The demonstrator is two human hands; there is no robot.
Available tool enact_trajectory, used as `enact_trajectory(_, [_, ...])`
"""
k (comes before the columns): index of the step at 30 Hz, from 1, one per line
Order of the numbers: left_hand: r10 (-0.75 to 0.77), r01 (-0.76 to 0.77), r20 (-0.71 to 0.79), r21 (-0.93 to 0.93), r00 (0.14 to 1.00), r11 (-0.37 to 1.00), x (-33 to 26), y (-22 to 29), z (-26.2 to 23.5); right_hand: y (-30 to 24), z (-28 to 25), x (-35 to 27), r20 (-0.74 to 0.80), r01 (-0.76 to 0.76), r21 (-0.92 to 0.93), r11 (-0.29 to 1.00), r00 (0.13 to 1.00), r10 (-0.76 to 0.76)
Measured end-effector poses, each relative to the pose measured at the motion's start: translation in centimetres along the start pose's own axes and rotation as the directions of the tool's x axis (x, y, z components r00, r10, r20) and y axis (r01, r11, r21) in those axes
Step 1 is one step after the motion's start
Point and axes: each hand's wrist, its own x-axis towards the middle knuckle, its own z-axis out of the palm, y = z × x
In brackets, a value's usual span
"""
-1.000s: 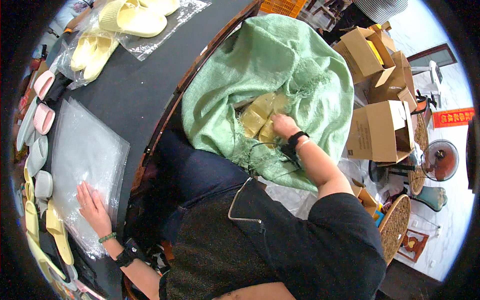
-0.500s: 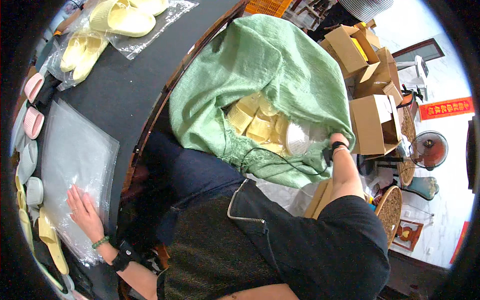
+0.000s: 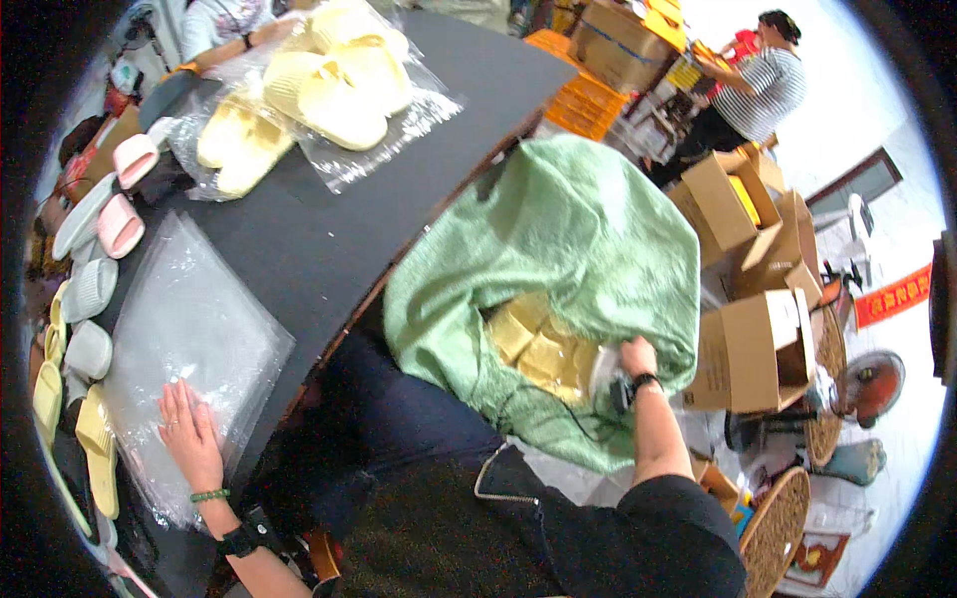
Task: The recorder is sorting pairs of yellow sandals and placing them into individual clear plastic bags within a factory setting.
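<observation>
My left hand (image 3: 191,439) lies flat, fingers stretched, on a stack of clear plastic bags (image 3: 204,319) on the dark table. On my right, my right hand (image 3: 638,356) is inside the mouth of a green woven sack (image 3: 608,219). Its fingers are curled; what they grip, if anything, is hidden. Right beside them is a whitish slipper (image 3: 602,373), partly covered. Yellow slippers (image 3: 548,361) in clear wrapping fill the sack's opening. A dark cord (image 3: 528,391) hangs across the sack's near rim.
Bagged yellow slippers (image 3: 339,95) lie on the far part of the table (image 3: 399,149). Loose pink slippers (image 3: 122,225), white and yellow ones line its left edge. Cardboard boxes (image 3: 738,349) and an orange crate (image 3: 578,90) stand beyond the sack. A person in stripes (image 3: 768,95) stands farther back.
My right hand has moved from the sack's right edge inward to the whitish slipper. My left hand stays flat on the bags. The view has shifted, showing more of the far table and people.
</observation>
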Motion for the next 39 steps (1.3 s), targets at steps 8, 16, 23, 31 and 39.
enact_trajectory(8, [-0.067, 0.067, 0.0, -0.096, 0.998, 0.993, 0.3, 1.8, -1.2, 21.1, 3.5, 3.0, 0.279, 0.088, -0.438, 0.894, 0.959, 0.042])
enact_trajectory(16, [-0.082, 0.083, 0.019, -0.125, 0.996, 0.989, 0.4, 3.1, -2.2, 12.6, 1.4, 0.3, -0.058, -0.304, 0.003, 0.953, 0.951, 0.304])
enact_trajectory(23, [-0.076, 0.073, -0.012, -0.135, 0.997, 0.988, -0.5, 3.0, -2.9, 9.4, 3.4, 2.2, 0.419, -0.162, -0.143, 0.976, 0.884, 0.208])
enact_trajectory(31, [-0.079, 0.075, -0.013, -0.188, 0.997, 0.979, 0.3, 3.8, -2.5, 8.9, -0.9, -0.2, 0.408, -0.353, 0.063, 0.934, 0.863, 0.298])
enact_trajectory(39, [-0.075, 0.072, -0.012, -0.161, 0.997, 0.984, -0.1, 3.5, -2.7, 6.7, 3.4, 0.9, 0.344, -0.365, 0.135, 0.921, 0.889, 0.302])
